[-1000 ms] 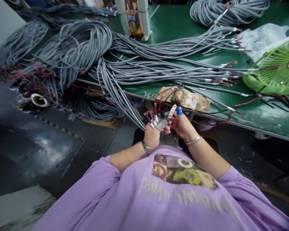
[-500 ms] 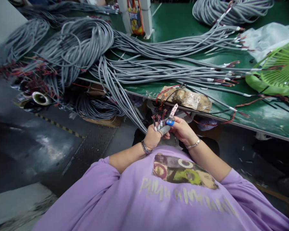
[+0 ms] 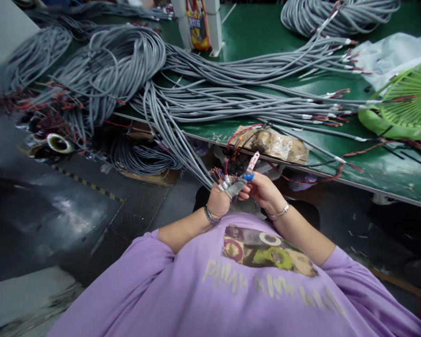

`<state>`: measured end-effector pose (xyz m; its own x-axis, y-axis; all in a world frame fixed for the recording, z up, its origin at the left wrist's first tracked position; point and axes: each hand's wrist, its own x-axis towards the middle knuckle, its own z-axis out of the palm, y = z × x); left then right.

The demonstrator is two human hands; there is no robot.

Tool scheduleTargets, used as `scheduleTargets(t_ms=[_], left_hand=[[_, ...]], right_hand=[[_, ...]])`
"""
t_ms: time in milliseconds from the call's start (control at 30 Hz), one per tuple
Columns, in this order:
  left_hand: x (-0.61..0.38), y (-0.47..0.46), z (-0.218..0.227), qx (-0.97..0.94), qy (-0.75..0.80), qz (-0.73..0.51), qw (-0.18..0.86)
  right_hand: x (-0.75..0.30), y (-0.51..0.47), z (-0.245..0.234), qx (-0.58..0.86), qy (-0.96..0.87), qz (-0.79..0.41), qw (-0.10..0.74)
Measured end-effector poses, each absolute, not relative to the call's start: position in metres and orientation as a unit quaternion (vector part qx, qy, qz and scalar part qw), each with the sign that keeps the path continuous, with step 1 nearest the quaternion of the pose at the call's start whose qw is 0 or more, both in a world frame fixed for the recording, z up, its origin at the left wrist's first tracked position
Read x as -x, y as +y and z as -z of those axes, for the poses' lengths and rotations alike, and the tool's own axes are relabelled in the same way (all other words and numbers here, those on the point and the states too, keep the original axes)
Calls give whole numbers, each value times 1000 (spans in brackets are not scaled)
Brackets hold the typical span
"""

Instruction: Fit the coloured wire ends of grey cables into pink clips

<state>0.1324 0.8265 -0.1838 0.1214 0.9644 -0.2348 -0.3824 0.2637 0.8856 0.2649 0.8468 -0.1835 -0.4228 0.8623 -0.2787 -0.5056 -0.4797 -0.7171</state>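
Observation:
My left hand (image 3: 220, 201) is closed round the ends of several grey cables (image 3: 191, 161) that hang down from the bench. Coloured wire ends (image 3: 218, 175) with white bands fan out above its fist, and grey wrapping covers its thumb. Close beside it, my right hand (image 3: 264, 191) is closed in a pinch, with blue tape on a fingertip. Its fingertips meet the left thumb near the wires; what they pinch is too small to make out. A pale pink strip with holes (image 3: 253, 161) sticks up just beyond the right fingertips.
Long grey cable bundles (image 3: 214, 105) lie over the green bench (image 3: 382, 168), with a big coil (image 3: 126, 61) on the left. A green fan (image 3: 403, 100) and a plastic bag (image 3: 389, 54) stand at the right. A taped cardboard piece (image 3: 277, 144) lies on the front edge.
My left hand has shifted slightly left and the wire ends in it now spread wider, leaning left. My right hand has stayed nearly in place, its fingers a little changed.

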Motion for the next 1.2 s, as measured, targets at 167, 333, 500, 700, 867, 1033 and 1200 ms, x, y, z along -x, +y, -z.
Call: scheduleTargets(t_ms=[167, 333, 500, 700, 867, 1033, 1200], left_hand=[[-128, 820, 186, -361, 394, -516, 669], [-128, 816, 188, -392, 393, -530, 641], [-134, 821, 182, -396, 396, -540, 629], [-139, 828, 182, -383, 406, -531, 637], [-140, 829, 188, -385, 405, -525, 642], [-140, 829, 191, -402, 403, -516, 640], [-141, 829, 190, -391, 412, -515, 642]], right_hand=[[-272, 855, 188, 336, -216, -806, 437], [-282, 865, 185, 351, -224, -799, 433], [-277, 867, 184, 443, -349, -616, 550], [-269, 876, 183, 404, -292, -704, 506], [-266, 881, 175, 401, -208, -723, 523], [-265, 879, 173, 406, -190, -726, 521], [-266, 877, 174, 380, -206, -753, 496]])
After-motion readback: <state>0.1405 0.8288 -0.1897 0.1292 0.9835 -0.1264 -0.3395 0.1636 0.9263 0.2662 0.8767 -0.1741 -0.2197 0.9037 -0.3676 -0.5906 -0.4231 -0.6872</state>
